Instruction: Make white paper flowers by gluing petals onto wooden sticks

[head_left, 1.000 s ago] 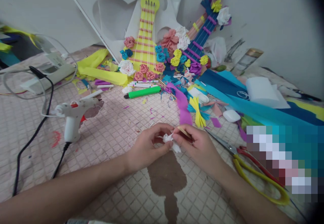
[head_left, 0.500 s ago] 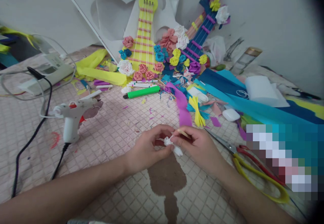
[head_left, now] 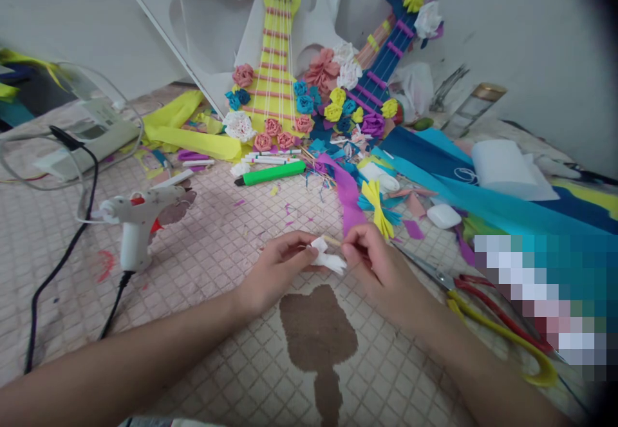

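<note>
Between the fingers of my left hand (head_left: 284, 263) is a small crumpled piece of white crepe paper (head_left: 329, 261), its loose ends pointing right. My right hand (head_left: 374, 256) pinches a thin wooden stick (head_left: 332, 241), whose far end reaches to the white paper. Both hands are raised over the quilted tablecloth (head_left: 232, 356), just above a brown worn patch (head_left: 318, 327). Right of my right hand lie scissors (head_left: 447, 279) with red and yellow handles. A yellow paper bow (head_left: 377, 209) and a purple crepe strip (head_left: 345, 189) lie just beyond my fingers.
A white glue gun (head_left: 138, 224) stands at left, its black cord trailing forward. Behind are a green marker (head_left: 273, 173), a yellow paper guitar (head_left: 277, 60) and a blue one (head_left: 386, 60) with paper flowers. Blue crepe sheets (head_left: 434, 176) and a glass jar (head_left: 476, 108) are at right.
My right hand has drawn away to the right from my left hand, with the stick still in its fingers. The white paper stays in my left hand, now more exposed.
</note>
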Tool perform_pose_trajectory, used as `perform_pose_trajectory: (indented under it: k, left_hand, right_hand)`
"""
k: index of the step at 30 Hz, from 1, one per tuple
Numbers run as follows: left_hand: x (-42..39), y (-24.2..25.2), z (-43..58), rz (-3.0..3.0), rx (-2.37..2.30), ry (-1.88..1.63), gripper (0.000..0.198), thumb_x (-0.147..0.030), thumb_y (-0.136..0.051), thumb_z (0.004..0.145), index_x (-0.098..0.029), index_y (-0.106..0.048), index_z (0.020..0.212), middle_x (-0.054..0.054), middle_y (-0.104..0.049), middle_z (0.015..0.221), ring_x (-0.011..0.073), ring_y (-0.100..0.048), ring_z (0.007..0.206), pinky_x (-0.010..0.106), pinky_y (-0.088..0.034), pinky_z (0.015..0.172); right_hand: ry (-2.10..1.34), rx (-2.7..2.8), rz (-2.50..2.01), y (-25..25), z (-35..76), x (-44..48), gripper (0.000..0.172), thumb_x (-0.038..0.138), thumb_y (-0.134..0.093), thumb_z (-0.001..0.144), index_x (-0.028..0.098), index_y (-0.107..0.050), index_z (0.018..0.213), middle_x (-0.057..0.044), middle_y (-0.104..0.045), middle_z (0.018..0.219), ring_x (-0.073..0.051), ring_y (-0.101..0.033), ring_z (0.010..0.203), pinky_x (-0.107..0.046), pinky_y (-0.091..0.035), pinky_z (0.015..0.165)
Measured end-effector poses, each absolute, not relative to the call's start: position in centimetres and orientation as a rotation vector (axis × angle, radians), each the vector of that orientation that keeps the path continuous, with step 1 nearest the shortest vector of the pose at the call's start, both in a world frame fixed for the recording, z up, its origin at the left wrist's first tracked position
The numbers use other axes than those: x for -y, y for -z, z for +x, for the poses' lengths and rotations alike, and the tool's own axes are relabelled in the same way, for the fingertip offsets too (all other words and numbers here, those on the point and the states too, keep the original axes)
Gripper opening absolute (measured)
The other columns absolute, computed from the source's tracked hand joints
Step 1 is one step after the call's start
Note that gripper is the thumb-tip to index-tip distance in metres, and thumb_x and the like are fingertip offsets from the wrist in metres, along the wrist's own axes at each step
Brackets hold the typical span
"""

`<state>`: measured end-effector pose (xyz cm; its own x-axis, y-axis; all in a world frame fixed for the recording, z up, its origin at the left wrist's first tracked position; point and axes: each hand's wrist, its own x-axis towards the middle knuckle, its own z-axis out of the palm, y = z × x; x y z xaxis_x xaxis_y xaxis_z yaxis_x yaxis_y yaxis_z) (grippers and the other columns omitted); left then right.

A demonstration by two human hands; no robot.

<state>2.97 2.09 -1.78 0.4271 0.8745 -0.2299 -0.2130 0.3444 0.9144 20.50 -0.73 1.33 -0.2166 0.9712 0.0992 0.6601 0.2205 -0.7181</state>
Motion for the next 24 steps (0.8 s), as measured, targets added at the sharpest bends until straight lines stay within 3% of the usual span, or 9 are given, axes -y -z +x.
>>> perform_pose_trajectory:
  k: [4,15,24]
  left_hand:
    - [-2.09,1.81,2.96,0.972,-0.836,-0.838,0.015,-0.028,-0.064,0.074,-0.015,-0.062,0.082,0.0,-0.065,0.079,0.0134,-0.063,0.076,0.032,-0.05,0.081]
    - [-1.85,1.53,2.53,1.304,-0.871,-0.824,0.017,-0.026,-0.059,0.079,-0.014,-0.061,0.09,0.004,-0.064,0.084,0.0148,-0.061,0.079,0.027,-0.049,0.073]
    - [-2.13,0.97,2.01,1.711,-0.849,-0.851,0.02,-0.027,-0.051,0.086,-0.016,-0.068,0.091,0.007,-0.069,0.093,0.0177,-0.062,0.087,0.029,-0.048,0.078]
  right_hand:
    - [-0.713,2.011,-1.408,-1.29,20.43,0.63,0.002,0.02,-0.044,0.088,0.021,-0.045,0.087,0.0,-0.058,0.079,-0.012,-0.057,0.07,-0.024,-0.044,0.062]
    - [-0.647,2.093,-1.432,-1.23,20.79,0.37,0.009,0.02,-0.048,0.088,0.021,-0.057,0.089,0.002,-0.064,0.077,-0.012,-0.058,0.067,-0.023,-0.041,0.061]
    - [-0.643,2.098,-1.438,-1.2,20.86,0.39,0.012,0.021,-0.048,0.087,0.021,-0.059,0.09,0.001,-0.066,0.078,-0.012,-0.059,0.067,-0.024,-0.042,0.06]
